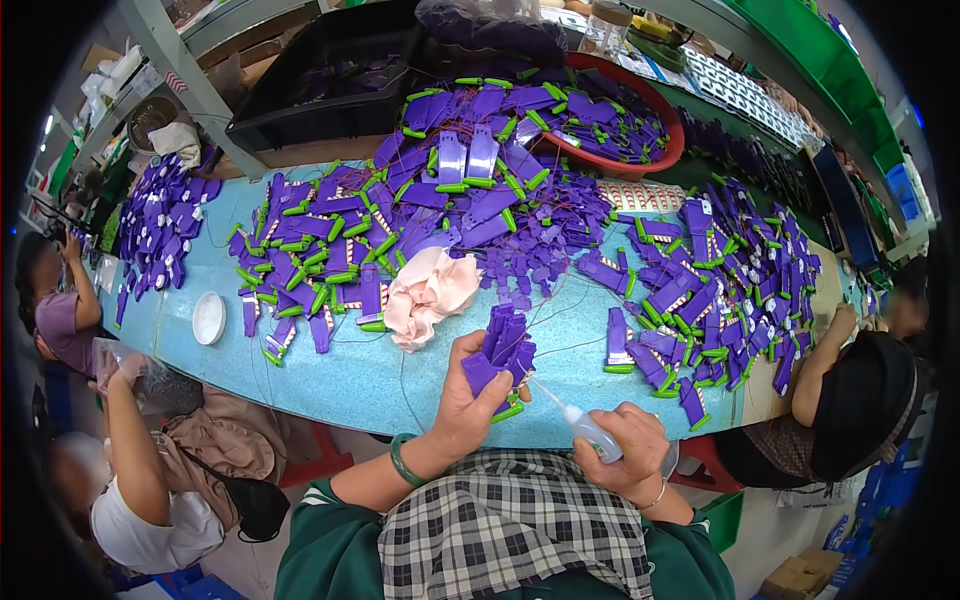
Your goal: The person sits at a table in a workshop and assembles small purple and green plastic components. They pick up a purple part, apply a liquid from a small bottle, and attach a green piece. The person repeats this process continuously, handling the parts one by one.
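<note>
Left hand: the person's left hand is curled closed around a bundle of purple pieces, thumb on the near side, raised over the table's near edge.
Right hand: the right hand is wrapped around a squeeze bottle, fingers folded over it.
Nozzle: its thin tip points up and left, close to the bundle's lower end; whether they touch cannot be told.
Pink wad: a crumpled pink wad lies on the blue table, just beyond the left hand.
Heap: purple-and-green parts with thin wires spread across the middle.
Right side: another pile of similar parts.
Far side: a red basin beside the heap.
Left side: a white dish, near the table's edge.
</note>
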The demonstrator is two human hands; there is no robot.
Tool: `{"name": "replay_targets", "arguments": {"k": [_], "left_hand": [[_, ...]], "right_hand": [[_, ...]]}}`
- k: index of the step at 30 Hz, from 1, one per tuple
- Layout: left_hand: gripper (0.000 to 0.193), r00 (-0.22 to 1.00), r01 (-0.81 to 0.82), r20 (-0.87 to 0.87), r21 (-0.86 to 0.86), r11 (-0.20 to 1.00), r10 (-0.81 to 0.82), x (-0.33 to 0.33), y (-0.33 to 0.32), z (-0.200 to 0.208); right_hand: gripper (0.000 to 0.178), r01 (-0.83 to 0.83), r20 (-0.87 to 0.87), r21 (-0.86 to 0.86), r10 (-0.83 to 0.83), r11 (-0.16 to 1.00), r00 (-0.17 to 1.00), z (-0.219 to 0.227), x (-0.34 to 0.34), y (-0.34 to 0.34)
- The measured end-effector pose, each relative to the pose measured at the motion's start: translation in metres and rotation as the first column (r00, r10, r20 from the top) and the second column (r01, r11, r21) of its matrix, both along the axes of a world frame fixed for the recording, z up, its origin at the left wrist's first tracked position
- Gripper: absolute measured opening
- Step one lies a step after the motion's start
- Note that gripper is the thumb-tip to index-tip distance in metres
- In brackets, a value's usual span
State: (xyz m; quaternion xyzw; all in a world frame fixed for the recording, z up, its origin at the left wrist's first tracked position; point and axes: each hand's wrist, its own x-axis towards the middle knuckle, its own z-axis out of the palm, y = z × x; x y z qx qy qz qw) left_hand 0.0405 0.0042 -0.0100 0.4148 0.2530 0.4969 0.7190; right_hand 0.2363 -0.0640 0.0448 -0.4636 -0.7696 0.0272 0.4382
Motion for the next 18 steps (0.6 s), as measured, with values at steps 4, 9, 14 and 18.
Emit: {"name": "replay_targets", "arguments": {"k": [4, 9, 14, 18], "left_hand": [[0.045, 0.999, -0.011, -0.042, 0.070, 0.997, 0.014, -0.0008, -0.0023, -0.0020], [0.042, 0.998, -0.025, -0.051, 0.095, 0.995, 0.030, -0.0010, -0.0023, 0.0007], [0.042, 0.998, -0.017, -0.054, 0.104, 0.994, 0.023, -0.0018, -0.0020, -0.0003], [0.046, 1.000, 0.002, -0.014, 0.025, 1.000, -0.001, -0.0022, -0.0003, 0.0012]], "right_hand": [[0.044, 0.005, -0.001, 0.007, -0.005, 1.000, 1.000, -0.0017, -0.0010, 0.0002], [0.044, 0.007, 0.001, 0.009, -0.007, 1.000, 1.000, -0.0020, -0.0013, 0.0005], [0.044, 0.006, 0.008, 0.005, -0.006, 1.000, 1.000, 0.0000, -0.0015, 0.0003], [0.044, -0.021, -0.004, 0.010, 0.021, 1.000, 1.000, 0.0005, -0.0004, -0.0009]]}}
